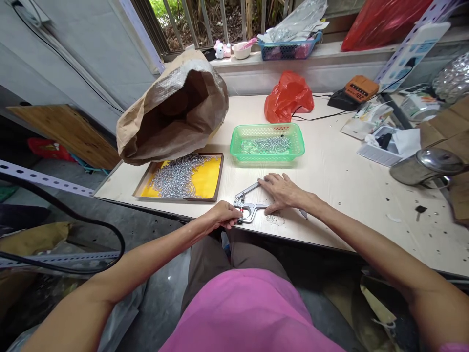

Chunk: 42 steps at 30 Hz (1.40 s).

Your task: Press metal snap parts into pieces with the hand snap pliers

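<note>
A metal hand tool (252,211) with a spring and a C-shaped jaw lies at the table's front edge. My left hand (225,215) is closed in a pinch at the jaw end, beside a small red part; what the fingertips hold is too small to make out. Over the tool's handles rests my right hand (281,192), fingers spread, its fingertips on the upper lever. A shallow tray (219,178) with a yellow bottom holds a heap of small metal pieces (176,178). Behind the tool stands a green basket (267,157) with more metal pieces.
A large open paper bag (176,117) leans over the tray. Farther back are a red plastic bag (287,98) and an orange and black battery (361,88). A metal kettle-like vessel (427,166) and a white box (381,151) stand at the right.
</note>
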Each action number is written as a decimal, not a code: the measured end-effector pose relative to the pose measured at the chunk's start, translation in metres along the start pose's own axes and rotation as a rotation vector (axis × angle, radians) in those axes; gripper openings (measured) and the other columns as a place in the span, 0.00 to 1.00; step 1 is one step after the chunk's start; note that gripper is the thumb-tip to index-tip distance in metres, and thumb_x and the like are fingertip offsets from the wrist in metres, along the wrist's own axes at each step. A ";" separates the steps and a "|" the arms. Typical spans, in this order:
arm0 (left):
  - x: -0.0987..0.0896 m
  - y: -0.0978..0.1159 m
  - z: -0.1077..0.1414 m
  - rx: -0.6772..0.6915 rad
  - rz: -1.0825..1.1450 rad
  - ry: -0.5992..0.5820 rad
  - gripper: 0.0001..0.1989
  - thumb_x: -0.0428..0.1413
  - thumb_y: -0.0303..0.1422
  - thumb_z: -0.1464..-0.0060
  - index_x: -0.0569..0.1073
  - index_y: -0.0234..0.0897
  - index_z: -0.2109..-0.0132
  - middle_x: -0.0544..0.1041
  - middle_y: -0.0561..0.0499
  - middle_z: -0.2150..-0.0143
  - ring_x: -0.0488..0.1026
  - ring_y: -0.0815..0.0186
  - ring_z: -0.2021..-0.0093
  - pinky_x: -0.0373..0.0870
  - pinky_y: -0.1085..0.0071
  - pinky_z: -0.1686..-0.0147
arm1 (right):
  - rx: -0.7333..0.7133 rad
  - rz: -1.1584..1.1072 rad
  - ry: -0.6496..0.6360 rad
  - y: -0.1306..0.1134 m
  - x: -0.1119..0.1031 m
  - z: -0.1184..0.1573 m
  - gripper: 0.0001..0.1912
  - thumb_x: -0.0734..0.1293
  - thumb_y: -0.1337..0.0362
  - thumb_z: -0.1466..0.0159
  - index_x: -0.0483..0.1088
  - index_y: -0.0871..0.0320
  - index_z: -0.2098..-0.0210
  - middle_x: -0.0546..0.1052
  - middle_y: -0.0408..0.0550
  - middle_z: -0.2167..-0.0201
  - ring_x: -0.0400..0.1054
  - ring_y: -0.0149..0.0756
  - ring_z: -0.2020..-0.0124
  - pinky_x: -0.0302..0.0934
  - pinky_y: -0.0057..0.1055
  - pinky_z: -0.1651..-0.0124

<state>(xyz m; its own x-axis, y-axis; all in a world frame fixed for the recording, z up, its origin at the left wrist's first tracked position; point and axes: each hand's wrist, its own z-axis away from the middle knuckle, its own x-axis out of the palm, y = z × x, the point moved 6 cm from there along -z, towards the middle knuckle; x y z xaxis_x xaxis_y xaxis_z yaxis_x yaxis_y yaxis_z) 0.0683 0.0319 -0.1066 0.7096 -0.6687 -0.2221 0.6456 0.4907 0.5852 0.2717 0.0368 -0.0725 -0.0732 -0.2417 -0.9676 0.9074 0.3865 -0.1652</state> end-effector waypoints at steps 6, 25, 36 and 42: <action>0.005 0.000 0.006 0.021 0.039 -0.001 0.14 0.62 0.35 0.51 0.70 0.32 0.76 0.69 0.57 0.86 0.63 0.76 0.88 0.60 0.79 0.85 | 0.017 -0.009 0.056 0.000 0.000 0.003 0.52 0.71 0.39 0.53 0.57 0.61 0.38 0.64 0.64 0.43 0.56 0.61 0.44 0.46 0.63 0.43; 0.013 -0.005 0.012 0.014 0.091 0.074 0.14 0.61 0.35 0.49 0.67 0.33 0.75 0.69 0.56 0.87 0.65 0.73 0.89 0.62 0.79 0.86 | -0.042 -0.060 0.106 0.004 0.008 0.012 0.51 0.68 0.36 0.50 0.55 0.61 0.37 0.62 0.64 0.40 0.55 0.58 0.42 0.50 0.52 0.42; 0.015 -0.006 0.014 -0.001 0.124 0.096 0.15 0.61 0.34 0.48 0.66 0.33 0.76 0.68 0.57 0.86 0.65 0.75 0.88 0.64 0.80 0.86 | 0.003 -0.012 0.123 -0.002 0.002 0.015 0.43 0.70 0.39 0.50 0.64 0.60 0.44 0.68 0.61 0.47 0.59 0.55 0.49 0.53 0.49 0.47; 0.014 -0.009 0.013 0.010 0.195 0.138 0.13 0.62 0.34 0.48 0.67 0.32 0.72 0.68 0.58 0.84 0.66 0.75 0.86 0.66 0.80 0.85 | 0.010 -0.026 0.138 0.001 0.005 0.015 0.42 0.70 0.39 0.49 0.64 0.60 0.45 0.68 0.60 0.48 0.59 0.54 0.49 0.52 0.50 0.47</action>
<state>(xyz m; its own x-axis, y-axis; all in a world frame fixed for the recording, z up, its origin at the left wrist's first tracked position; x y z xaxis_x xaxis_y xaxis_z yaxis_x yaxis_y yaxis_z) 0.0689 0.0113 -0.1047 0.8527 -0.4790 -0.2085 0.4906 0.5971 0.6347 0.2782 0.0229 -0.0744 -0.1525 -0.1270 -0.9801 0.9083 0.3728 -0.1896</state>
